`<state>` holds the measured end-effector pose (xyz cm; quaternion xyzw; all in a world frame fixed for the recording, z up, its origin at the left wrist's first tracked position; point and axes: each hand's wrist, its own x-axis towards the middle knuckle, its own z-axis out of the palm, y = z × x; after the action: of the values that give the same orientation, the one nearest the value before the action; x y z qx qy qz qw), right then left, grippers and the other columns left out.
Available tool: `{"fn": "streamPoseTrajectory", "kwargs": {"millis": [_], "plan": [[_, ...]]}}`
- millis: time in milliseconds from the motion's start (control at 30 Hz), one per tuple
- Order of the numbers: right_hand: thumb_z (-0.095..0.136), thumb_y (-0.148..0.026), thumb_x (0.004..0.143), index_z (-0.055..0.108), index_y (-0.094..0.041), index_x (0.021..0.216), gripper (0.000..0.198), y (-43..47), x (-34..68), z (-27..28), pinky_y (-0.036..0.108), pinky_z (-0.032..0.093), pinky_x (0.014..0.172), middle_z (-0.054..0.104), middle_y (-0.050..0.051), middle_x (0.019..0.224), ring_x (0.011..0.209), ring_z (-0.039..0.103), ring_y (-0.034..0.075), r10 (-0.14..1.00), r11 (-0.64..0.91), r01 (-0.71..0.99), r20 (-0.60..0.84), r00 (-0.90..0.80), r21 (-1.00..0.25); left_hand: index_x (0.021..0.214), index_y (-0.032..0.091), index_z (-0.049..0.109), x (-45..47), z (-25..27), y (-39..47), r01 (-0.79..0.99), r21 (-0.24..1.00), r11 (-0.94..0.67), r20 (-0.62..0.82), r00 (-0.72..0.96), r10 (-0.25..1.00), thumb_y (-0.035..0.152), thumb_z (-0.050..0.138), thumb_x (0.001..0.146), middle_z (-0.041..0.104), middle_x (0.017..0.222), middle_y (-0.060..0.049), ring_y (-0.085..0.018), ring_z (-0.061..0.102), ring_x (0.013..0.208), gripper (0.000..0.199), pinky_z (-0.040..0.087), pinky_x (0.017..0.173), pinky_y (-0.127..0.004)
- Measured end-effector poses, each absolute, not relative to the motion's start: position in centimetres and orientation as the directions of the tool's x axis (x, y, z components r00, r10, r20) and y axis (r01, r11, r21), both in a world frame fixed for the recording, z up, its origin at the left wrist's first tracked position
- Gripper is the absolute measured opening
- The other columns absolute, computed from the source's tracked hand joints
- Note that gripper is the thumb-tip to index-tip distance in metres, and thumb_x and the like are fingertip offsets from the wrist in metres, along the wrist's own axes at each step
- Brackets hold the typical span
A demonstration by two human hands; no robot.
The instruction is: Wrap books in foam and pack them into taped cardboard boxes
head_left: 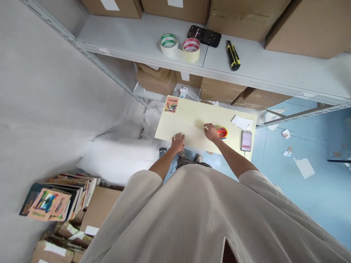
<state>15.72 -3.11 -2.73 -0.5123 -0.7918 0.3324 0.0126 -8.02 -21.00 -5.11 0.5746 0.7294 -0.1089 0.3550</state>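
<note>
One roll [222, 132], right of frame centre, could be knocked if the right hand [210, 131] beside it were swung; fingers there are curled, whether anything is held cannot be told; the left hand [178, 141], fingers slightly apart, is laid on the table [189, 117].
</note>
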Motion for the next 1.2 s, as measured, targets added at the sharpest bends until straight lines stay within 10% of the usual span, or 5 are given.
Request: {"fn": "streamPoseTrajectory", "kwargs": {"millis": [367,800,1200], "plan": [[0.063,-0.024,0.094,0.072,-0.027,0.154,0.06,-5.8,21.1,-2.7,0.064,0.038,0.125,0.057,0.017,0.164,0.151,0.044,0.044,0.871,0.217,0.921,-0.362,-0.332,-0.322,0.188,0.023,0.017,-9.6,-5.9,-18.4,0.895,0.164,0.414,-0.636,-0.225,0.739,0.051,0.061,0.103,0.009,0.195,-0.022,-0.046,0.012,0.18,0.1,0.02,0.142,-0.069],[0.064,-0.022,0.094,0.059,-0.016,0.163,0.07,-2.8,24.2,-2.9,0.072,0.032,0.126,0.048,0.027,0.171,0.151,0.042,0.051,0.904,0.14,0.959,-0.365,-0.225,-0.245,0.185,0.022,0.027,-8.8,-5.1,-17.0,0.933,0.237,0.27,-0.602,-0.077,0.795,0.032,0.06,0.102,0.016,0.194,-0.023,-0.046,0.023,0.177,0.09,0.028,0.139,-0.068],[0.052,-0.017,0.105,0.06,-0.018,0.165,0.061,-7.8,10.1,-3.2,0.054,0.041,0.127,0.049,0.02,0.176,0.155,0.046,0.04,0.697,0.413,0.858,-0.501,-0.513,-0.305,0.176,0.025,0.045,-17.6,-3.9,-11.9,0.796,0.361,0.487,-0.458,-0.303,0.836,0.04,0.06,0.111,0.044,0.182,-0.022,-0.044,0.046,0.165,0.068,0.043,0.131,-0.058]]}}
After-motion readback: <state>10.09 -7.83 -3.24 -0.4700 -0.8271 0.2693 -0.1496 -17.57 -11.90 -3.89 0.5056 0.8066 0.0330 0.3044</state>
